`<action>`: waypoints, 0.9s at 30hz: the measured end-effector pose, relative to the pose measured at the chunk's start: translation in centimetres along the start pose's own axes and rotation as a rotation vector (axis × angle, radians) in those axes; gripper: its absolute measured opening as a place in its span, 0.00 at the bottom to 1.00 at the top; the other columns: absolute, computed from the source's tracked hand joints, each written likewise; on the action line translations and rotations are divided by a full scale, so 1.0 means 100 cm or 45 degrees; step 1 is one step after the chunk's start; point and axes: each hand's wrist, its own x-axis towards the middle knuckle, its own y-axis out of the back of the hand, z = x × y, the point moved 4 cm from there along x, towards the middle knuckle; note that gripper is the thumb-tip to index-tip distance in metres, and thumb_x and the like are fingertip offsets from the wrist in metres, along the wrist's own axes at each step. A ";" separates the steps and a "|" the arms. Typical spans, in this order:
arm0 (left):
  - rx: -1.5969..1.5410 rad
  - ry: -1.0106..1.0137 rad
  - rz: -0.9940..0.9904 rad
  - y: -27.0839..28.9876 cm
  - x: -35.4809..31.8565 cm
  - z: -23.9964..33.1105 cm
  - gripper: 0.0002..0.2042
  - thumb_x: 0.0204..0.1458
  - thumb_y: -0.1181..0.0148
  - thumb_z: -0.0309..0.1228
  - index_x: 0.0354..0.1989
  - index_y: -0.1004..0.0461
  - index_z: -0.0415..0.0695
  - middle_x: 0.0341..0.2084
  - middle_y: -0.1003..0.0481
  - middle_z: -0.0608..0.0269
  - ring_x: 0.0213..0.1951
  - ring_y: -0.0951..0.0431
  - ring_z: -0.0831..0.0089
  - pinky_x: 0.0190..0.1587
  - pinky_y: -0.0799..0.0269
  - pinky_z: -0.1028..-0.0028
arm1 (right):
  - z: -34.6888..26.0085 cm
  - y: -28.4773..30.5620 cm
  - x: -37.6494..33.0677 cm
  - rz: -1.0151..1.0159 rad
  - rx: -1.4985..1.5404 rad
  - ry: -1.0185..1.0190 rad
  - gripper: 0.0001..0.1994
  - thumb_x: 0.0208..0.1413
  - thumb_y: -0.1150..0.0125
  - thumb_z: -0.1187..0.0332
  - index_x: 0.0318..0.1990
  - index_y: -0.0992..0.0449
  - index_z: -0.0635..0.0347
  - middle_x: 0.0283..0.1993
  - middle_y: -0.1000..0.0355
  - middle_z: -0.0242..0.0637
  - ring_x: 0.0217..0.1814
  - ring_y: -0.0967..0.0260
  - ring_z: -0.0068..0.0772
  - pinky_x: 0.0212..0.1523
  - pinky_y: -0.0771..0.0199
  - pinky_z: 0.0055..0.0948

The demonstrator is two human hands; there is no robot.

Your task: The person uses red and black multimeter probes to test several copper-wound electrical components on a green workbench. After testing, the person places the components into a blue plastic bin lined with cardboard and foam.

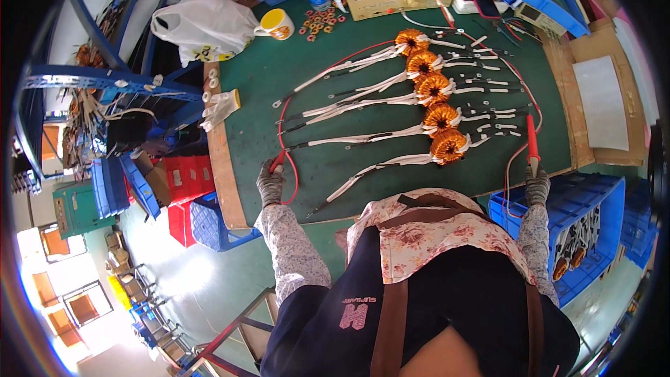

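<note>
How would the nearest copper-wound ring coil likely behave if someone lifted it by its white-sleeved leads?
The nearest coil looks densely wound with copper, so it is probably heavy for its size. Its white-sleeved leads curve loosely across the green mat, so they would likely flex and let the coil dangle. Lying flat, it seems unlikely to roll.

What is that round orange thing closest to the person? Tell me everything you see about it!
The nearest coil is a ring wound tightly with shiny copper-orange wire, with a dark hole in its middle. It lies flat on the green mat, last in a slanting row of five alike. White-sleeved leads run out of it: long ones to the left toward the table edge, short ones to the right. Neither hand touches it; the left hand and right hand each hold a red probe off to its sides.
</note>
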 end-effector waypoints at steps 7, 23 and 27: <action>0.022 -0.078 -0.035 0.006 0.006 -0.009 0.14 0.47 0.42 0.25 0.44 0.29 0.45 0.25 0.30 0.69 0.19 0.36 0.83 0.19 0.38 0.82 | -0.009 -0.013 0.008 0.019 -0.113 -0.018 0.21 0.47 0.45 0.51 0.44 0.28 0.55 0.32 0.28 0.46 0.34 0.29 0.47 0.34 0.32 0.39; 0.088 -0.022 -0.012 0.008 -0.006 0.006 0.16 0.47 0.42 0.25 0.47 0.30 0.43 0.26 0.28 0.66 0.16 0.37 0.85 0.15 0.42 0.83 | -0.002 -0.001 -0.052 0.041 -0.177 -0.312 0.20 0.49 0.47 0.54 0.46 0.33 0.58 0.31 0.28 0.51 0.33 0.30 0.53 0.35 0.31 0.46; 0.217 0.036 -0.079 -0.009 -0.016 0.013 0.17 0.47 0.41 0.26 0.48 0.30 0.43 0.26 0.27 0.66 0.17 0.37 0.85 0.15 0.42 0.84 | 0.016 0.003 -0.051 0.152 -0.048 -0.196 0.20 0.49 0.46 0.54 0.44 0.30 0.59 0.33 0.28 0.50 0.35 0.30 0.54 0.36 0.31 0.45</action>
